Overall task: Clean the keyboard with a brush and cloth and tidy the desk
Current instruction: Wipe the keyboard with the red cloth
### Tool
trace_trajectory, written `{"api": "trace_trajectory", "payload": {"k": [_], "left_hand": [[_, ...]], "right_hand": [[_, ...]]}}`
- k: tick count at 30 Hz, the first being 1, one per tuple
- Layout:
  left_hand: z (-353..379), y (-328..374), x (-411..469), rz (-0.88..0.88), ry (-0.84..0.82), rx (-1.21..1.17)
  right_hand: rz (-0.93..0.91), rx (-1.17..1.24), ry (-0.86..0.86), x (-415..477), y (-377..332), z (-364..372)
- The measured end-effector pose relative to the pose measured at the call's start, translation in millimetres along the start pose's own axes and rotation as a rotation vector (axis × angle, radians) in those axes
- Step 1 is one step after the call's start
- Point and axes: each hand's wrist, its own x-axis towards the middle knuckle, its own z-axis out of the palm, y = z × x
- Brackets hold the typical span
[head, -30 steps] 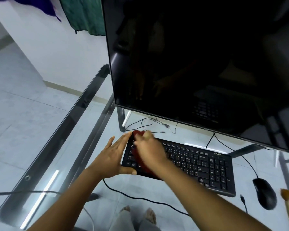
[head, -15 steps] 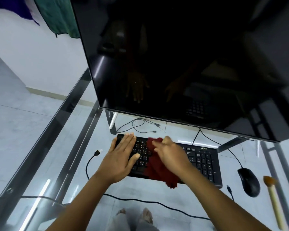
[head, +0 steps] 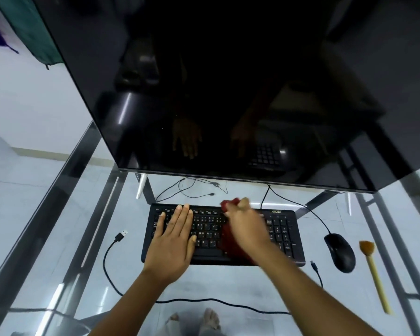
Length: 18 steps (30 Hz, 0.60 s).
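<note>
A black keyboard point(head: 283, 232) lies on the glass desk point(head: 58, 238) below the monitor. My left hand point(head: 174, 241) lies flat on its left half, fingers spread, holding it down. My right hand point(head: 246, 225) presses a dark red cloth point(head: 224, 235) onto the middle keys, gripping it, with a bunch of cloth sticking out past the fingers at the keyboard's far edge. A brush point(head: 374, 272) with a yellow handle and orange bristles lies on the desk at the far right, away from both hands.
A large dark monitor point(head: 228, 93) hangs over the back of the desk. A black mouse point(head: 340, 252) sits right of the keyboard. A loose USB cable point(head: 114, 241) lies left of it, and thin cables point(head: 192, 187) coil behind. My feet show through the glass.
My right hand has swept the cloth from the keyboard's left end rightward to its middle. My left hand has moved from the left edge onto the keys. The view has shifted left.
</note>
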Motion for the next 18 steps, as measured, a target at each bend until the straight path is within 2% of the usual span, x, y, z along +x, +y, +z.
{"api": "trace_trajectory", "payload": {"k": [3,5,8,11,13,14,18], "left_hand": [[-1,7,4,0.01,0.019,-0.007],[-3,14,11,0.038,0.012,0.004],[-2,28,20,0.042,-0.006,0.011],[2,45,27,0.06,-0.032,-0.005],[5,52,31,0.075,-0.034,-0.013],[6,54,31,0.078,-0.033,-0.019],[8,53,29,0.087,-0.031,-0.008]], "right_hand": [[-0.226,0.038,-0.091,-12,-17,10],[-0.192,-0.034,-0.043,-3,-3,-2],[0.015,-0.139,0.066,12,36,-15],[-0.071,-0.026,-0.007,-9,25,-2],[-0.232,-0.074,-0.08,-32,23,2],[-0.251,-0.064,-0.076,-36,30,-2],[0.113,-0.088,0.074,-16,84,-27]]}}
